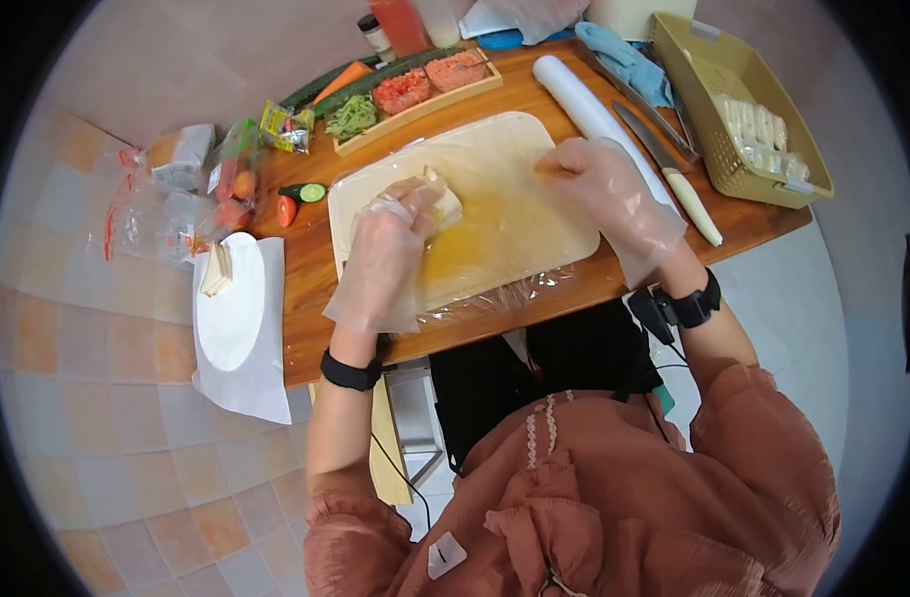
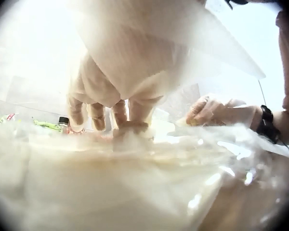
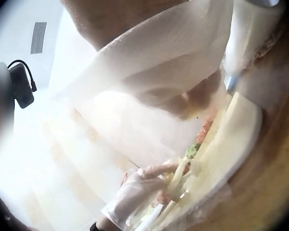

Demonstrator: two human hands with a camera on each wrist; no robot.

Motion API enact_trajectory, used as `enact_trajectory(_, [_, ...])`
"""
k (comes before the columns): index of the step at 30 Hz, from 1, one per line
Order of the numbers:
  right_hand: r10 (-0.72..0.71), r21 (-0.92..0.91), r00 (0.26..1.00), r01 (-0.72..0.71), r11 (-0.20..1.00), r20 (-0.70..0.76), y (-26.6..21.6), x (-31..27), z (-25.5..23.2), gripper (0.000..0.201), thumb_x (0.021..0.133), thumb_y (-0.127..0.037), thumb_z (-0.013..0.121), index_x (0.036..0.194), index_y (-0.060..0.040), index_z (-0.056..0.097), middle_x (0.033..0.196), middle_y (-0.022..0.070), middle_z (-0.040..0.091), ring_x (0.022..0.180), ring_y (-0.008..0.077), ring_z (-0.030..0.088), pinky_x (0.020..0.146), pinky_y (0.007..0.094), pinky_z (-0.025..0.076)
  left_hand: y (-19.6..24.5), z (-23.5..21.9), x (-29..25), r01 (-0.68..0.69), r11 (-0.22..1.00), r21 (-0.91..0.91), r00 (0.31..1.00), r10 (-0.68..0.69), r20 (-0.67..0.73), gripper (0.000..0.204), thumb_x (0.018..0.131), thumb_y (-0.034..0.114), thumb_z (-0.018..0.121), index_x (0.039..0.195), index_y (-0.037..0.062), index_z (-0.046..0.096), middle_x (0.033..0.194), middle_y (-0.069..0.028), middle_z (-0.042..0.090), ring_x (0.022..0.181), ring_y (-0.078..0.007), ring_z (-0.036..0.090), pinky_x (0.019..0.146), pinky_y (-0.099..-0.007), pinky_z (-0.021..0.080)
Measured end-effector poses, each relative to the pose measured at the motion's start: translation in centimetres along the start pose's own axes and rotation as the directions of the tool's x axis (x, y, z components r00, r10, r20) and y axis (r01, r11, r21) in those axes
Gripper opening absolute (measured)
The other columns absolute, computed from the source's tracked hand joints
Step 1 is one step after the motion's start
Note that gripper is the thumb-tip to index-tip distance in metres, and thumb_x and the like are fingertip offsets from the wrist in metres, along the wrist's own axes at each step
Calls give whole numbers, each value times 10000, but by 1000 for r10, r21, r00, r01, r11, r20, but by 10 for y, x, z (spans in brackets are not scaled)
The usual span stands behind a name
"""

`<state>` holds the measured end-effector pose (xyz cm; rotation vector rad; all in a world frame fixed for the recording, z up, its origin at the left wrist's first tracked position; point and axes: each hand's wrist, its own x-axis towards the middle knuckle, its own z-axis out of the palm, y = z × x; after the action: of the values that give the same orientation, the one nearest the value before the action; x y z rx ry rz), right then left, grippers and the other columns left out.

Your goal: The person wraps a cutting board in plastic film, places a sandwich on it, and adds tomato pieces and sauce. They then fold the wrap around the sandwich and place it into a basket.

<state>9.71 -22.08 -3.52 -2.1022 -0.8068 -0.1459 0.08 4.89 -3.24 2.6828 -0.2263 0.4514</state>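
Observation:
In the head view, my gloved left hand [image 1: 390, 224] grips a pale sandwich [image 1: 443, 207] on the left half of the cream cutting board [image 1: 500, 139]. Its fingers reach down over the bread in the left wrist view, hiding part of it. Clear cling film [image 1: 515, 294] lies over the board and crinkles along its near edge. My right hand [image 1: 604, 184], also gloved, is raised at the board's right side. Its fingertips are drawn together on a pale, see-through edge of film, best seen in the left wrist view [image 2: 207, 113].
Behind the board stands a wooden tray [image 1: 425, 111] of shredded cucumber and pink fillings. A film roll [image 1: 594, 109], a knife [image 1: 664, 159] and a basket [image 1: 803, 184] of wrapped pieces lie right. Leftward are a white plate [image 1: 231, 328] with a sandwich piece and bagged vegetables [image 1: 238, 169].

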Motion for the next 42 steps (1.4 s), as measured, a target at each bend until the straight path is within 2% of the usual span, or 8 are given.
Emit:
enact_trajectory(3, [-36, 32, 999, 35, 999, 37, 1, -24, -9, 159, 833, -34, 677, 967, 18, 746, 899, 196, 708, 912, 386, 666, 823, 426, 526, 0, -1, 0, 71, 997, -20, 996, -70, 48, 313, 930, 61, 628, 1229, 65, 720, 1286, -210, 678, 1157, -388, 650, 1004, -404, 514])
enact_trajectory(6, [-162, -12, 978, 165, 986, 135, 12, -45, -19, 201, 829, -11, 696, 1025, 1, 734, 982, 194, 694, 960, 378, 658, 835, 415, 525, -2, -1, 0, 113, 993, -45, 991, -110, 70, 289, 953, 75, 617, 1221, 66, 726, 1302, -202, 675, 1163, -375, 652, 1011, -396, 511])
enact_trajectory(18, [-261, 31, 922, 263, 964, 285, 10, -78, -20, 382, 777, -68, 800, 1151, -95, 723, 1160, 133, 624, 1101, 353, 595, 946, 444, 488, -1, 1, -3, 27, 999, 23, 999, -28, 26, 250, 930, 53, 647, 1159, 64, 748, 1261, -178, 693, 1062, -370, 684, 925, -411, 549])
enact_trajectory(22, [-282, -39, 916, 305, 952, 286, 15, -78, -12, 396, 783, -67, 792, 1169, -121, 722, 1133, 121, 618, 1099, 344, 593, 947, 436, 488, -2, 3, -4, -32, 996, 85, 999, 33, -8, 239, 931, 57, 650, 1145, 57, 753, 1240, -180, 700, 1043, -370, 689, 917, -409, 553])
enact_trajectory(25, [-347, -58, 915, 366, 929, 208, 15, -75, -9, 263, 793, -46, 729, 1051, -90, 706, 1074, 127, 630, 1018, 336, 627, 901, 431, 505, -2, 4, -5, -59, 993, 99, 998, 63, -29, 229, 931, 53, 649, 1134, 43, 754, 1223, -187, 704, 1030, -368, 694, 909, -406, 557])
enact_trajectory(34, [-423, 59, 897, 419, 906, 127, 27, -63, 0, 99, 830, -9, 660, 922, -43, 662, 982, 125, 647, 963, 347, 643, 850, 423, 517, 1, 5, -5, -115, 987, 114, 991, 122, -59, 235, 882, 11, 666, 1103, 34, 743, 1172, -195, 712, 1005, -369, 698, 885, -411, 565])
enact_trajectory(40, [-361, 98, 927, 352, 931, 99, 21, -52, -2, 110, 865, 23, 610, 939, -30, 672, 988, 149, 664, 950, 370, 640, 827, 432, 512, 0, 6, -4, -170, 977, 132, 980, 182, -81, 230, 872, 8, 670, 1094, 36, 723, 1157, -193, 713, 1025, -373, 690, 896, -425, 564])
enact_trajectory(42, [-215, 49, 974, 212, 976, 73, 15, -52, -11, 83, 872, -2, 618, 933, 7, 673, 924, 197, 667, 888, 395, 636, 792, 444, 510, 0, 5, -4, -179, 975, 134, 978, 190, -82, 225, 874, 9, 667, 1091, 35, 720, 1155, -193, 712, 1031, -375, 688, 900, -429, 563])
